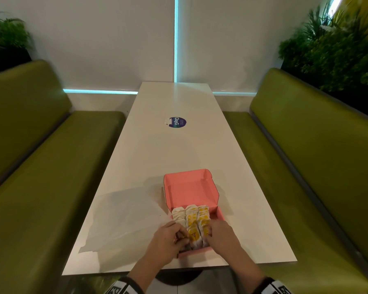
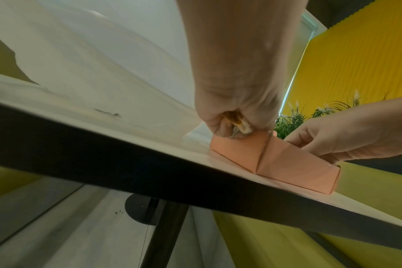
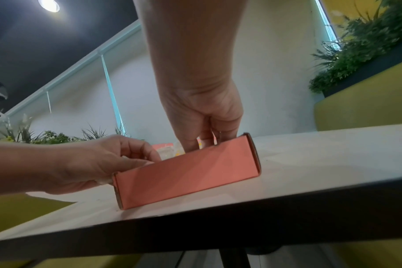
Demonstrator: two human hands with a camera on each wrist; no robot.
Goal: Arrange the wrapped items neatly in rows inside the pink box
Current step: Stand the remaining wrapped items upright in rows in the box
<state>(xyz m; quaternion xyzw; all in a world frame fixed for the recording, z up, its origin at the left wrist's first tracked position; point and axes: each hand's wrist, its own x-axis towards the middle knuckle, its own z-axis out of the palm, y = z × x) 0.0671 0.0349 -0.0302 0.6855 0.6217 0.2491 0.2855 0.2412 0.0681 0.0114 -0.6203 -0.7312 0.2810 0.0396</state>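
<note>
You are seating a packet (image 2: pixel 235 120) into the near end of the left row of the box (image 1: pixel 190 187), which is sitting near the front edge of the table (image 1: pixel 170 145), lid folded back away from you. Your left hand (image 1: pixel 168 240) is curling its fingers round that packet and pinching it, right over the near left corner. Your right hand (image 1: pixel 221 233) is reaching into the box by the right wall; its fingers are dipping in beside the right row, but whether they are pinching a packet or just pressing the row is hidden.

To do this well, keep the packet upright and edge-on like its neighbours, ease it straight down, and use the right hand to hold the rows back so nothing tips. A hard shove would likely crumple the wrapper or skew the row.

The packets (image 1: pixel 192 219) are standing on edge in three tight rows, white wrappers with yellow print, filling most of the tray. An empty plastic bag (image 1: pixel 119 225) is lying flat to the left.
</note>
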